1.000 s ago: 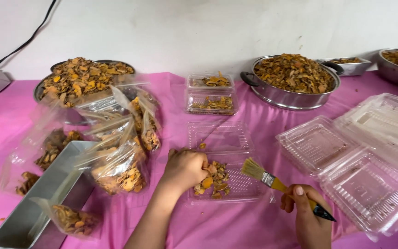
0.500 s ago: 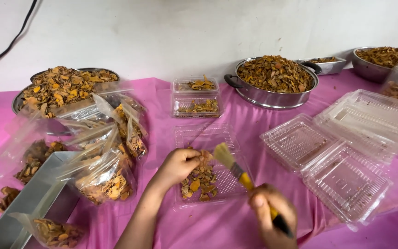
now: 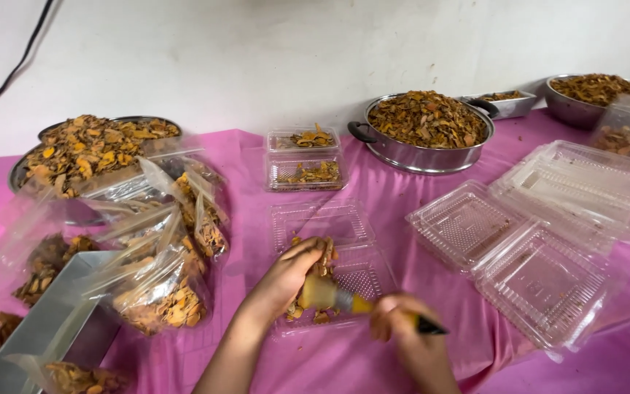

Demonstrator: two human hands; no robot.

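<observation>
Clamshell container (image 3: 362, 273) with dried chips (image 3: 320, 257)
Left hand (image 3: 289, 273) cupped over chips; right hand (image 3: 397, 325) pinching brush (image 3: 359, 303) (bristles near left)

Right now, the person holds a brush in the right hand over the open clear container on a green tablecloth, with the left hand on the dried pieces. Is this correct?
Not quite: the head view shows the tablecloth is pink, not green. The rest holds: the right hand holds the brush over the open clear container, and the left hand rests on the dried pieces.

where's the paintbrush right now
In the head view the paintbrush is low and centre, held in the right hand, its bristles against the left hand over the open clear clamshell box of dried chips.
</observation>
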